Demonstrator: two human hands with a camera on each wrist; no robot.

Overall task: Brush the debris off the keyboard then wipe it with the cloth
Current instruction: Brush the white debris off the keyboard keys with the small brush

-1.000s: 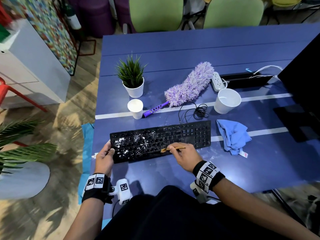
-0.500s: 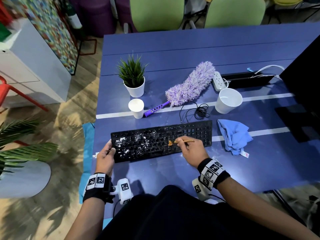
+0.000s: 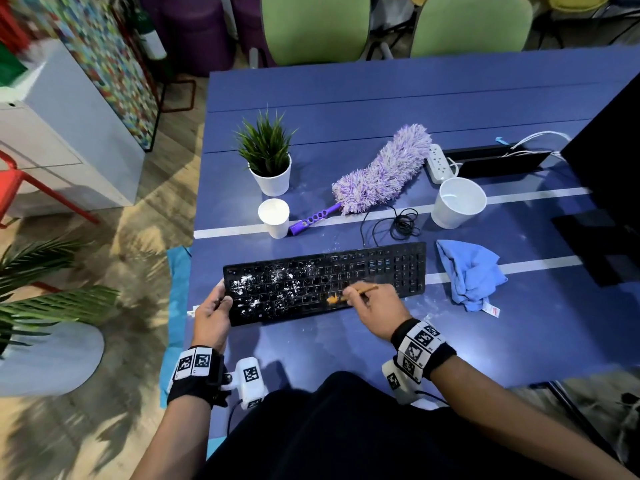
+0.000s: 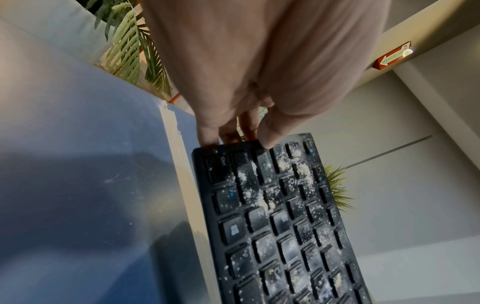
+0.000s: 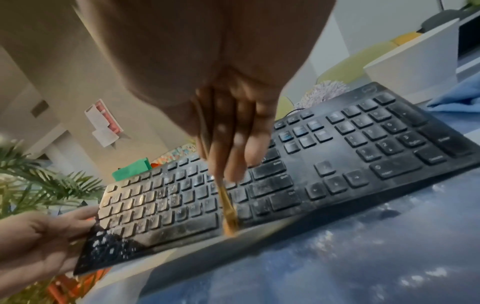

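A black keyboard (image 3: 381, 268) lies on the blue table, its left half dusted with white crumbs (image 3: 273, 289). My left hand (image 3: 216, 306) grips its left end, thumb on top (image 4: 270, 135), fingers under the edge. My right hand (image 3: 367, 301) pinches a thin wooden brush (image 3: 360, 292); the orange bristles (image 3: 333, 299) touch the keys near the front edge, also shown as the brush (image 5: 228, 209) in the right wrist view. The keyboard (image 5: 337, 156) is cleaner on its right half. A crumpled blue cloth (image 3: 471, 275) lies just right of the keyboard.
Behind the keyboard stand a small white cup (image 3: 274, 216), a potted plant (image 3: 268, 161), a purple duster (image 3: 384, 171), a coiled cable (image 3: 398, 223) and a larger white cup (image 3: 457, 202). A power strip (image 3: 439, 162) and dark monitor (image 3: 609, 168) are at right. The table's left edge (image 3: 197, 237) is close.
My right hand moved the brush right and toward the back of the keys, then back down-left to the front rows. The left hand stays on the keyboard's end.
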